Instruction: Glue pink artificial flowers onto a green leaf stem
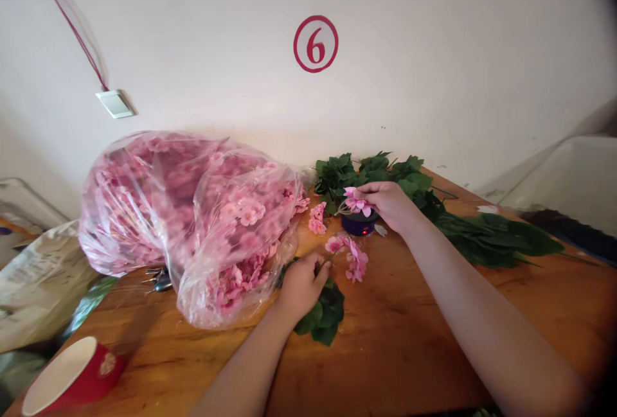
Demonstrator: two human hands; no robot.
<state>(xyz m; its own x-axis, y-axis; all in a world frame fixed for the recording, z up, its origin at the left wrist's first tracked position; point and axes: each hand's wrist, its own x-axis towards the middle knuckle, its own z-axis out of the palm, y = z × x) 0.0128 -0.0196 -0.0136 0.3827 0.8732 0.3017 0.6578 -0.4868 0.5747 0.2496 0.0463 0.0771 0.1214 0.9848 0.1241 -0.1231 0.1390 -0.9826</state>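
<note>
Pink blossoms tip a leafy flower stem [344, 261] lying on the wooden table [434, 340], its long axis running from the green leaves under the left hand [301, 285] up and rightward to the petals beyond the fingertips. That hand rests knuckles-up, fingers curled closed around the stem. The right hand [388, 204], arm stretched forward, pinches a single pink flower [357, 202] between thumb and fingertips, just above a small dark pot [359, 224], near the bag of pink flowers [193, 224].
</note>
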